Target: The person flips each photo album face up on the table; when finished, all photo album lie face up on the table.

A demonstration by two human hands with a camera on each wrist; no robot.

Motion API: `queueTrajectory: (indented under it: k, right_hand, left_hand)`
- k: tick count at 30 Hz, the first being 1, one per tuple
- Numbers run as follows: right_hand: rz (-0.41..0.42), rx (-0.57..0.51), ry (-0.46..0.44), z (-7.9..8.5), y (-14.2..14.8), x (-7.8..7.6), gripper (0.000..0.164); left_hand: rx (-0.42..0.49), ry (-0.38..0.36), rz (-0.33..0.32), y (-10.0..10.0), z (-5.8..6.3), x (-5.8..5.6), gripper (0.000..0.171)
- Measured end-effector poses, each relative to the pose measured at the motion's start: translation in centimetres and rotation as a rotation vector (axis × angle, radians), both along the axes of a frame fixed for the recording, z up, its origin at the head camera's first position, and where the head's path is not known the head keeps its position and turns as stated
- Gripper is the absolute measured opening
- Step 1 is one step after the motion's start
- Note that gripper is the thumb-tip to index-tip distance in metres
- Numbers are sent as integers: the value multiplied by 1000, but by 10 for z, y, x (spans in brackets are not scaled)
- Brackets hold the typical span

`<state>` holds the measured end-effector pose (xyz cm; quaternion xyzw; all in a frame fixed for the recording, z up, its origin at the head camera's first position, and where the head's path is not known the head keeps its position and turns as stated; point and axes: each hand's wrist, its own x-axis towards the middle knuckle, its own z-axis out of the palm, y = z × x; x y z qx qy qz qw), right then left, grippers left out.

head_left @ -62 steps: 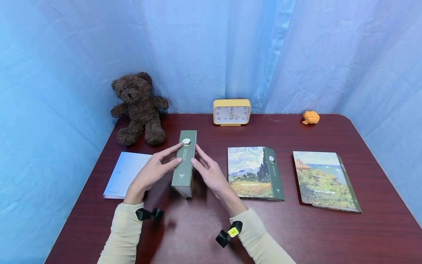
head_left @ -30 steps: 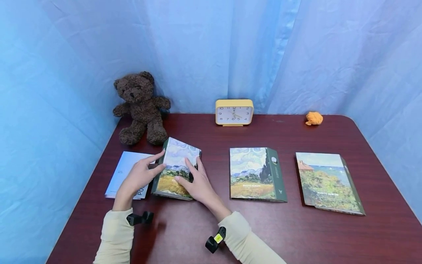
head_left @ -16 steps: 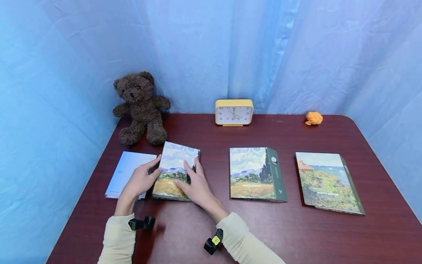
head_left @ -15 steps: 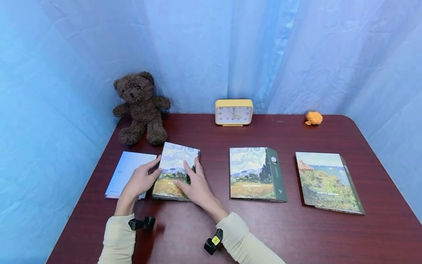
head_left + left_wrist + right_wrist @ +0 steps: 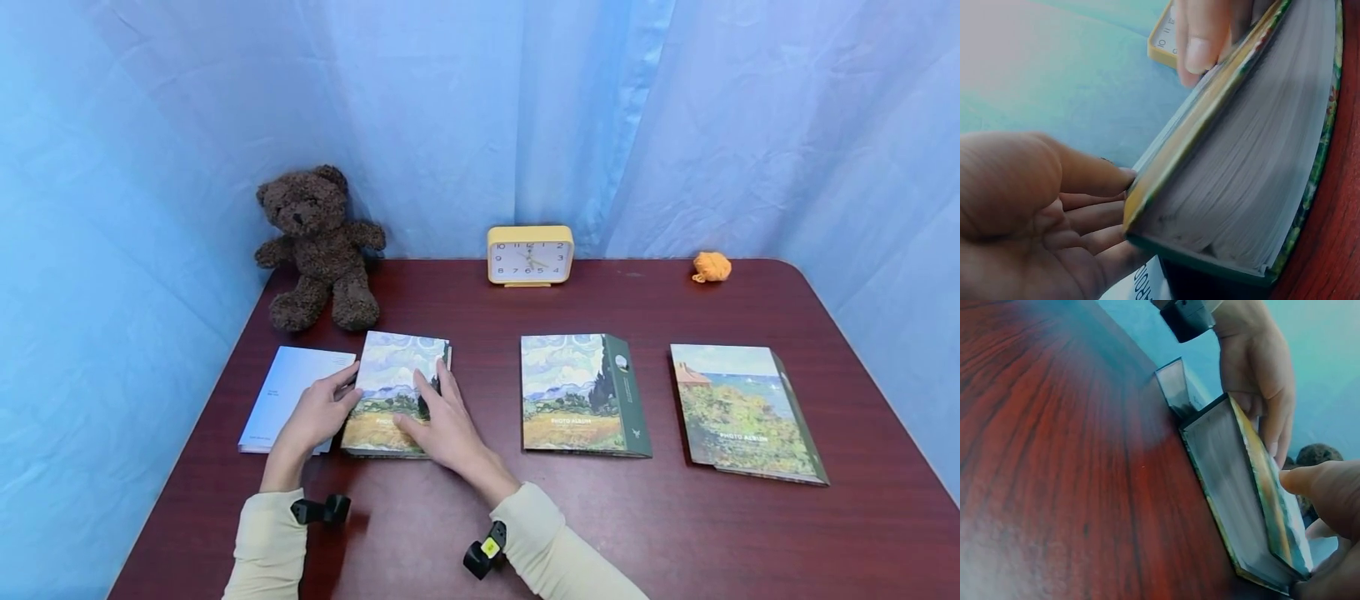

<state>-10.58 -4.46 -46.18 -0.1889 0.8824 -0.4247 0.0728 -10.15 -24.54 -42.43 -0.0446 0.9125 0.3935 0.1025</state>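
Album flat on table, btwn both hands

Photo album [image 5: 392, 392] lies cover-up just right of white booklet [image 5: 288, 396]. Left hand [image 5: 313, 415] w/ straight fingers touches its left edge; right hand [image 5: 442, 425] rests flat on cover, fingers spread.

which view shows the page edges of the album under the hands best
The left wrist view: the photo album fills the frame, its page block showing between the covers. The right wrist view shows the page block foreshortened; the head view shows mostly its painted front cover under both hands.
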Motion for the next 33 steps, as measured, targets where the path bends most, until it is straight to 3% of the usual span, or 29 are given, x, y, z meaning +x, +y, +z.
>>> queueTrajectory:
  k: [9, 14, 19, 26, 33]
  right_hand:
    - [-26, -45, -26, 12, 16, -3, 75]
    - [-100, -45, -32, 18, 34, -9, 77]
    - [-182, -31, -9, 25, 62, -15, 75]
    - [-274, -3, 79, 29, 117, -19, 73]
    - [-369, 48, 89, 28, 169, -18, 73]
  left_hand:
    - [-61, 88, 66, 3, 3, -1, 55]
    - [-80, 244, 91, 12, 12, 0, 49]
    - [-17, 371, 71, 28, 17, 0, 43]
    - [120, 326, 4, 67, 15, -2, 42]
    - [203, 260, -88, 108, 6, -5, 44]
